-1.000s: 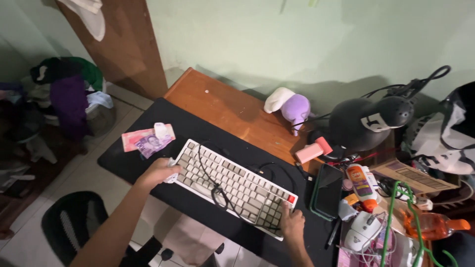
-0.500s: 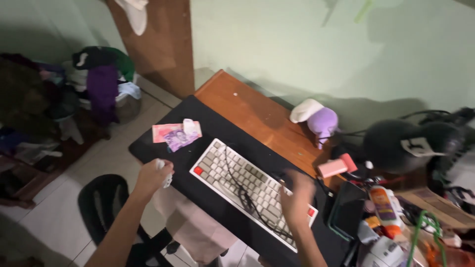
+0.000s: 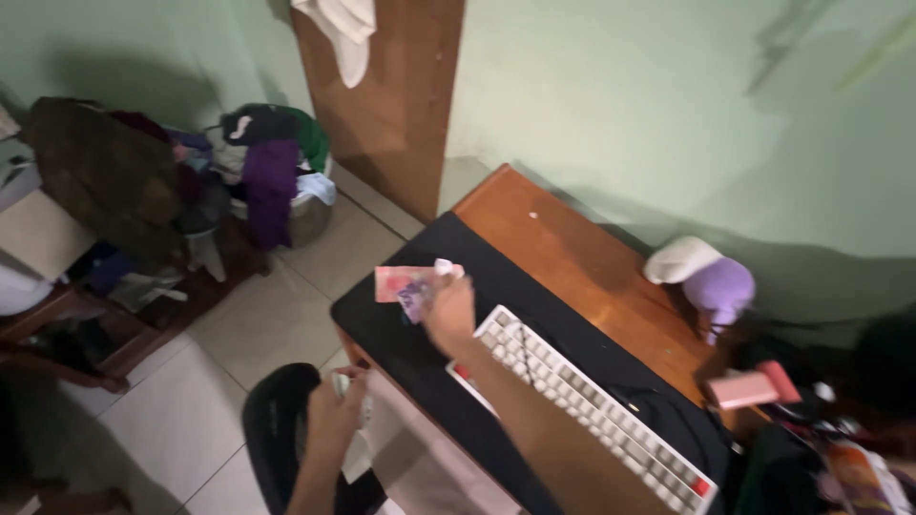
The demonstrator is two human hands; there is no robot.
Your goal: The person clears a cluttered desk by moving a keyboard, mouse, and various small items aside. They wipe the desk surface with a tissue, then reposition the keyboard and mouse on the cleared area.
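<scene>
Here, in the head view, the right hand (image 3: 448, 310) reaches across the black desk mat (image 3: 401, 343) and rests on the banknotes (image 3: 401, 283), a pink one and a purple one with a small white scrap at their edge, all lying at the mat's far left corner. Whether its fingers pinch the notes or only press on them cannot be told. The left hand (image 3: 334, 412) hangs off the desk edge, over the tiled floor, curled around a small white object (image 3: 342, 384); blur hides what that object is.

A cream keyboard (image 3: 592, 410) with 2 red corner keys lies slantwise on the mat, a black cable (image 3: 658, 405) trailing over it. The wooden desk (image 3: 553, 238) shows bare, glossy orange-brown board behind it. Against the green wall sits a soft purple and white plush toy (image 3: 706, 277), and near it a pink box-like thing (image 3: 749, 389).

On the floor to the left, a round basket (image 3: 305, 215) is heaped with clothes (image 3: 272, 162) in purple, green and white. A black chair (image 3: 277, 429) stands below the left hand.
</scene>
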